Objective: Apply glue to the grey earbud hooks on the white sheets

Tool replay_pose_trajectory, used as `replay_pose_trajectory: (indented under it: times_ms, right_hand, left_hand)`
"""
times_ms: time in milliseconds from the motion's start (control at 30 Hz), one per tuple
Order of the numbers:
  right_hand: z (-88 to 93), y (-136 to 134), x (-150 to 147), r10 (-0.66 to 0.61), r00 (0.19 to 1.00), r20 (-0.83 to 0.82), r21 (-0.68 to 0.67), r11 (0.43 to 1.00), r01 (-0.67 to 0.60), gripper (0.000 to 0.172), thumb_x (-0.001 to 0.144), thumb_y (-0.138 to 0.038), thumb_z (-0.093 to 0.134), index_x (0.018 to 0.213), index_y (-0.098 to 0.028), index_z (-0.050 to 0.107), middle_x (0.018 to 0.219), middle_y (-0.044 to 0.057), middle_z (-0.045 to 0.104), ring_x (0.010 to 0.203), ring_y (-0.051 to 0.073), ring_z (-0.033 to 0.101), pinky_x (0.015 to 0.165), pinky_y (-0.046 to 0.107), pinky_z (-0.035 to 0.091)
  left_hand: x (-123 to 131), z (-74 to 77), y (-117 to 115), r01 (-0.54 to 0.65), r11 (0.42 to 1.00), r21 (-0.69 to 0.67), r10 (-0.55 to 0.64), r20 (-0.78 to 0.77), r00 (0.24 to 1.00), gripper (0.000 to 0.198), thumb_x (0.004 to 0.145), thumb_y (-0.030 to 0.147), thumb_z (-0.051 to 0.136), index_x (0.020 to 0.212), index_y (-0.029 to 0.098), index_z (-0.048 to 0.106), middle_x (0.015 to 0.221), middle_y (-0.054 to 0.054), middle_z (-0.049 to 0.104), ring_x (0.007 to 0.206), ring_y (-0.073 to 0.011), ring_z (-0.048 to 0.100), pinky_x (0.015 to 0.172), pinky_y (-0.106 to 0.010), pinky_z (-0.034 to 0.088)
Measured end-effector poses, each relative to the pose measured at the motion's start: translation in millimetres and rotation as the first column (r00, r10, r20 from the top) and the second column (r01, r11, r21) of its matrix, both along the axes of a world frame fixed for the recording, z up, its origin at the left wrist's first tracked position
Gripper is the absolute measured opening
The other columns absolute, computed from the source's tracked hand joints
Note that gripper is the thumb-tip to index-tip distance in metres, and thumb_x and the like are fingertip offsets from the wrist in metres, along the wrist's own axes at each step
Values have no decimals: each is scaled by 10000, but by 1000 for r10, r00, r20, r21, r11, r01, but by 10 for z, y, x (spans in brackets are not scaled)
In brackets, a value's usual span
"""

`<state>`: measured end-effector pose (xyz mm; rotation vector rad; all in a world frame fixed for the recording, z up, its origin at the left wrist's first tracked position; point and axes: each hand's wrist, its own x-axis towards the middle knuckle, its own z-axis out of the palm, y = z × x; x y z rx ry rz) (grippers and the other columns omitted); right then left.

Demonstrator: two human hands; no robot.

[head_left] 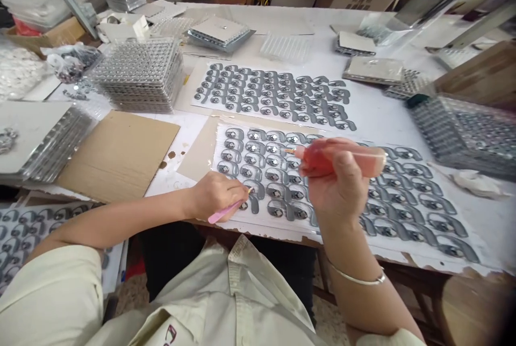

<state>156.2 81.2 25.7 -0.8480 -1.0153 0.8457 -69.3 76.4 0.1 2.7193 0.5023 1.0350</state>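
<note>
My left hand [217, 194] is closed round a thin pink stick [223, 211], its tip beside a grey piece at the lower left of the near board [237, 219]. My right hand [338, 182] grips a bottle of red liquid [322, 157], tilted sideways above the same board. The bottle's narrow nozzle points left, over the grey pieces. Rows of curved grey pieces [275, 175], each with a small shiny round part, lie on the white surface. Fingers and bottle cover some pieces in the middle.
Behind lies a second board of grey pieces [266, 91]. Stacked clear trays [135, 74] and a brown cardboard sheet [121, 155] are at the left. More stacked trays [463, 131], a crumpled white tissue [475, 182] and a cardboard box [484, 77] sit at the right.
</note>
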Motion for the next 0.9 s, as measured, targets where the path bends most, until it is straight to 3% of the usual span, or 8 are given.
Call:
replay_pose_trajectory:
  times_ms: [67,167,333,500,733,900]
  right_hand:
    - [-11,30,-82,25,1000,0,-25,999,-25,376,711,-501,735,898,-202,604,820,15,617,522,139,597,349,234,411]
    - [-94,6,-144,-14,994,109,5,1000,13,435,741,-617,664,818,-197,579,784,18,608,526,129,577,372,237,416]
    - [-149,-106,-160,-229,914,335,205,965,166,418,812,-608,588,749,-196,590,694,16,574,650,178,597,560,328,498]
    - [-114,-249,-262,-292,839,459,273,945,180,359,825,-549,610,822,-190,619,677,25,578,596,184,567,498,333,448]
    - [-309,-282,-322,-333,751,570,359,923,137,262,821,-446,647,837,-187,614,677,30,590,571,173,537,507,330,415]
    - [-369,-261,-332,-292,747,598,327,939,106,187,811,-357,665,837,-181,612,694,30,596,572,165,540,513,327,428]
  left_hand:
    - [4,-11,34,47,991,125,-46,-9,999,106,792,86,558,819,149,638,829,-79,737,599,-149,683,490,-222,519]
    - [-22,-78,13,46,971,236,-55,30,998,85,799,99,572,835,153,628,841,-86,736,556,-134,652,451,-217,477]
    - [-72,-211,-62,37,983,178,-47,53,997,82,831,147,546,844,162,625,865,-99,727,592,-138,647,446,-216,462]
    - [-53,-172,-56,20,977,211,-16,-21,1000,171,845,114,485,734,150,610,804,-91,710,551,-127,619,416,-226,445]
    - [-26,-185,-112,5,969,245,21,-106,994,199,833,131,506,650,140,584,736,-93,677,518,-138,585,399,-260,417]
    - [6,-192,-137,-29,957,290,59,-95,994,170,771,89,542,615,145,582,715,-89,675,455,-136,530,370,-277,382]
